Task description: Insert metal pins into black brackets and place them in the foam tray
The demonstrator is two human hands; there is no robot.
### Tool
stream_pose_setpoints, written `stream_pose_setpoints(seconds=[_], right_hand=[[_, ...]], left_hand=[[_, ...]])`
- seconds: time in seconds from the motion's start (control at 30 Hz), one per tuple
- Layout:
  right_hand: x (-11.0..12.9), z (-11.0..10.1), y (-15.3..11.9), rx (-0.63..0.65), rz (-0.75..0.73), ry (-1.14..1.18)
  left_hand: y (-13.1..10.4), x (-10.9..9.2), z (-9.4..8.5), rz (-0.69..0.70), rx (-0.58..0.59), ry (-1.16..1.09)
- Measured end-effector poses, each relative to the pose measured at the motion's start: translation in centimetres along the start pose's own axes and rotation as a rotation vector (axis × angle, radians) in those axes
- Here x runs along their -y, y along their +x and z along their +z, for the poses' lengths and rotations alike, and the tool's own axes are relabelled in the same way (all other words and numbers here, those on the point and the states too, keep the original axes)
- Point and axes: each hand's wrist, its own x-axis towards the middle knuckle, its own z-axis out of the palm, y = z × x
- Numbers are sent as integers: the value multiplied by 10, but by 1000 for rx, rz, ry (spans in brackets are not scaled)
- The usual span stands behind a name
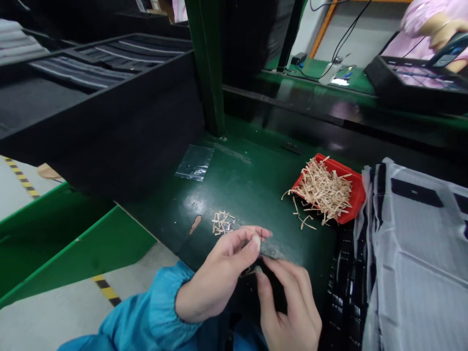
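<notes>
At lower centre, clear film (272, 251) is pinched by the left hand (226, 265); the right hand (292, 297) is curled at its near edge, its grip impossible to tell. Two-handed handling is judged in hand; next, light fingertip control seems called for, the strips (222, 223) beyond left undisturbed.

Hands (228, 265) close together at blurred item (271, 250) over green table (252, 187); red bin (358, 197) heaped with tan strips (323, 190); clear bag (195, 162) lying flat.
</notes>
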Motion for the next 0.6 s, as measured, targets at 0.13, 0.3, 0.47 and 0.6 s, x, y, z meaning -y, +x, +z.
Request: stream_pose_setpoints(seconds=[0.13,0.3,0.47,0.6], right_hand=[[6,0,4,16,-55,-16],[9,1,9,51,-105,14],[8,2,7,65,-83,60],[8,1,6,65,-82,84]], left_hand=[[-5,3,9,-174,-62,-215],[-4,5,9,-212,-88,-272],[-4,7,7,-216,-86,-270],[-3,10,10,-203,-90,-230]])
